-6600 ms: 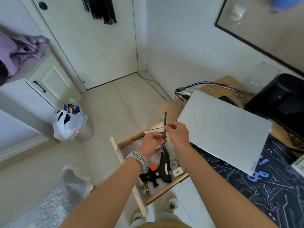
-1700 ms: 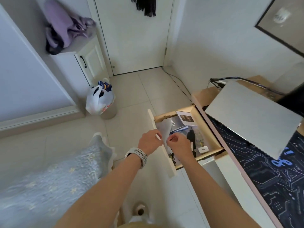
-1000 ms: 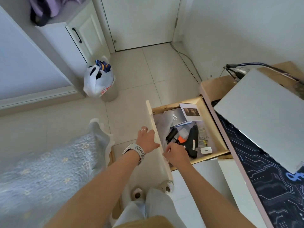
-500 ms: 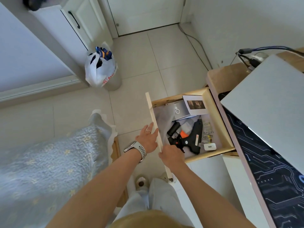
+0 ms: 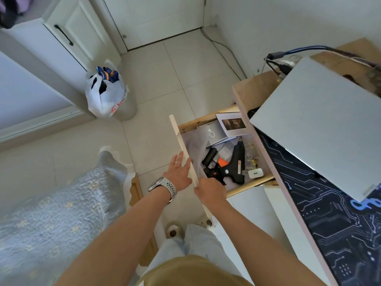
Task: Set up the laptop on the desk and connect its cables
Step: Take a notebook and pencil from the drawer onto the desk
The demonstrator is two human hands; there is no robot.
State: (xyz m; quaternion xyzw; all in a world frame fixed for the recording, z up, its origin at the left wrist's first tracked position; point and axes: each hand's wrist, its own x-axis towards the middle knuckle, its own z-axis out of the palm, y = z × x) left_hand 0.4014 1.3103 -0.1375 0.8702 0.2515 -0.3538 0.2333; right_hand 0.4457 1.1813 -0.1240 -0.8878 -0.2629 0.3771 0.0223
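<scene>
Laptop point(image 5: 321, 129) first: it lies closed, silver lid up, on the tabletop point(image 5: 250, 90) at the right of your view, its near corner over a dark desk mat point(image 5: 334, 219) printed with a circuit-board pattern and some blue lettering that is cut off and unreadable. A small mark near the lid's lower corner is too small to read.

Going left to right: a bed with a pale blue floral bedspread point(image 5: 51, 215) fills the lower left. Behind it, on the tiled floor by a white cabinet point(image 5: 68, 38), stands a small bin point(image 5: 126, 109) lined with a white plastic bag point(image 5: 103, 96); the bag carries red print you cannot make out.

Your left hand point(image 5: 179, 174), with a ring and a wristwatch point(image 5: 165, 187), lies flat and open-fingered against the outer face of the white drawer front point(image 5: 182, 147). Your right hand point(image 5: 210, 190) is curled over that front's top edge, fingers hidden inside, so whether it grips is unclear.

The drawer point(image 5: 249, 185) is pulled out and holds a black glue gun point(image 5: 233, 166) with an orange trigger, a white charger block point(image 5: 255, 173), a silver booklet point(image 5: 212, 134) and a white card point(image 5: 233, 124) with a dark photo.

At the tabletop's far end, blue and black cables point(image 5: 288, 56) lie just behind the laptop.
</scene>
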